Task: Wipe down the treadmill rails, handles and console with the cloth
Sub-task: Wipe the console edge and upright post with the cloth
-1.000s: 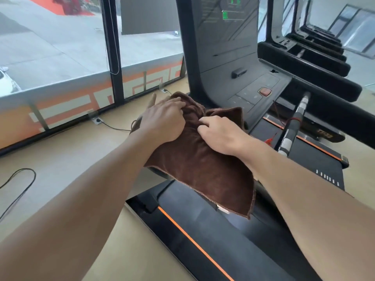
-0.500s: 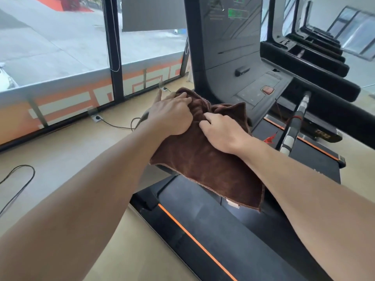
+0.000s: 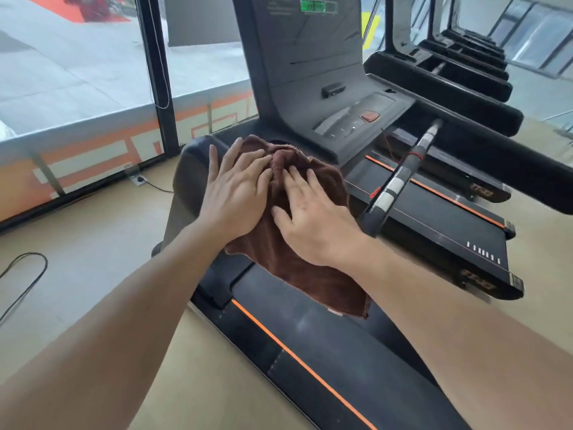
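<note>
both hands press a brown cloth point(image 3: 297, 243) onto the left handrail point(image 3: 189, 178) of the nearest treadmill point(image 3: 310, 361). left hand point(image 3: 237, 193): fingers straight and spread, palm flat on the cloth's left part, thumb lying over the bare black rail beside it; the grip is wide, pressing and not clasping. right hand point(image 3: 313, 221): fingers likewise straight, flat on the cloth's right part, just beside the left hand; grip wide. the cloth is bunched into a ridge between the two hands, and its lower corner hangs free below the rail, above the belt deck with its orange stripe point(image 3: 297, 361). the console point(image 3: 313, 57) rises directly beyond the cloth, with a green display at top and a red button point(image 3: 370, 116) on its lower panel. a grey and white inner handle point(image 3: 400, 178) slants at right. further treadmills stand behind. a black cable point(image 3: 23, 283) lies on the floor at left.
</note>
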A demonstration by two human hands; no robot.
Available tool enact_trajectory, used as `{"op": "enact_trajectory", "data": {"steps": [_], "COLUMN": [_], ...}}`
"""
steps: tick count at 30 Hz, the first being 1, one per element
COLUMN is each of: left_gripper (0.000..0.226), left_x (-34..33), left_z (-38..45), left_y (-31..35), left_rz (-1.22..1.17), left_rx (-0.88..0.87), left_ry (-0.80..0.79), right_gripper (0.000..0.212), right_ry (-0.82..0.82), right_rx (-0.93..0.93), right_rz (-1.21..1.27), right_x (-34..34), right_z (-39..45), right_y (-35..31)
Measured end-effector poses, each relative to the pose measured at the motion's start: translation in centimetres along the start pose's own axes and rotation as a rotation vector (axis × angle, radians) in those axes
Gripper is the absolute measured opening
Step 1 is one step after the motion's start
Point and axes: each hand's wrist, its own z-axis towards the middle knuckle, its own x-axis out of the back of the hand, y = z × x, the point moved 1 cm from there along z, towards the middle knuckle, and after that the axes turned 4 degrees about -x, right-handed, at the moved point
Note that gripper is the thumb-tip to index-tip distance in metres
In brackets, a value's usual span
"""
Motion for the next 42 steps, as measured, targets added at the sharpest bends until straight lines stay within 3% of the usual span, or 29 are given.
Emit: {"op": "enact_trajectory", "data": {"steps": [5,9,19,23,29,36,42], "left_gripper": [0.053,0.049,0.053,0.054,0.054,0.038,0.042], "left_x": [-2.5,-4.7,-8.7,-8.5,-5.9,-4.8,-5.0], "left_z": [-4.6,-8.2,-15.2,-15.0,-11.1,-7.8,-9.0], "left_y": [5.8,10.9,26.6,27.4,24.6,22.7,24.8], "left_rz": [-0.228,-0.279,-0.305,-0.220,-0.013,0.019,0.038], "left_rx": [0.046,0.139,0.233,0.253,0.350,0.476,0.506], "left_ry": [0.151,0.223,0.205,0.200,0.061,-0.009,-0.042], "right_gripper": [0.076,0.079,0.097,0.101,0.099,0.131,0.131], "right_ry": [0.078,0.124,0.050,0.028,-0.080,-0.296,-0.333], "right_rx": [0.067,0.160,0.127,0.194,0.294,0.265,0.289], "right_rz": [-0.129,-0.189,-0.206,-0.176,-0.015,0.405,0.451], "right_x": [0.1,-0.3,1.5,1.9,1.8,1.2,1.0], "right_z": [-5.5,-9.7,-23.3,-23.5,-17.7,-12.2,-13.5], "right_y": [3.4,6.8,19.6,20.1,18.2,17.3,19.0]}}
